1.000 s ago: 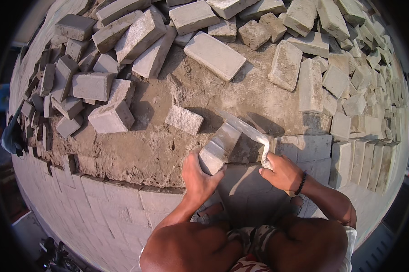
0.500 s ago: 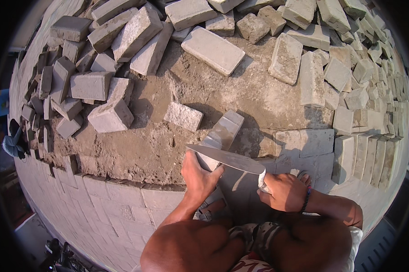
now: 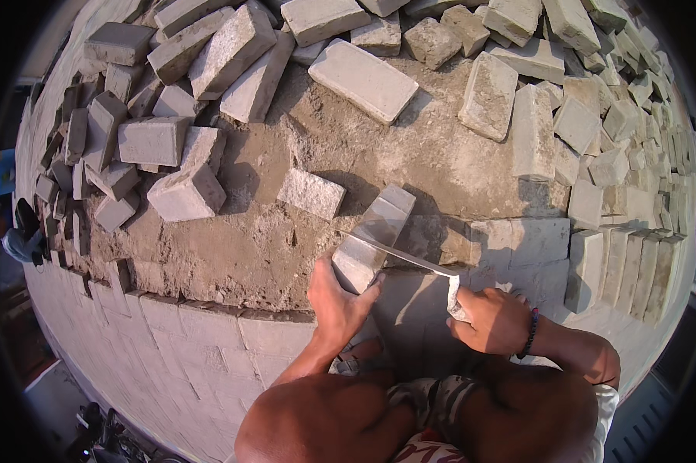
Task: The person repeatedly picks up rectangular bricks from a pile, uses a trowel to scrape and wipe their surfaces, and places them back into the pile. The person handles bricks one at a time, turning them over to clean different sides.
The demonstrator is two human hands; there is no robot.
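Block in hand: a grey concrete paver (image 3: pixel 380 225), located in front of my knees (image 3: pixel 325 420), over the edge of the soil bed, tilted with its far end leaning to the right. I find its upper part in shadow and its near end sunlit.

My left hand (image 3: pixel 338 302) has hold of the near end. The fingers are parted by the block's width, thumb along the right side, the others along the left and partly hidden.

My right hand (image 3: pixel 496 319) is curled closed around the handle of a trowel (image 3: pixel 413 259). The blade is seen nearly edge-on and crosses the paver about midway; I cannot tell whether it presses on the surface. A dark beaded bracelet (image 3: pixel 530 332) is on my right wrist.

Just beyond the paver, to the left, a rough-faced block piece (image 3: pixel 312 193) lies on the soil bed (image 3: pixel 217 258). Laid paving (image 3: pixel 174 339) borders the bed on the near left, and further laid blocks (image 3: pixel 533 235), partly shaded, sit to the right.

Further right, a row of blocks (image 3: pixel 633 270) stands on edge, side by side. Beyond the soil, a flat block (image 3: pixel 363 81) lies before a loose heap (image 3: pixel 232 54).
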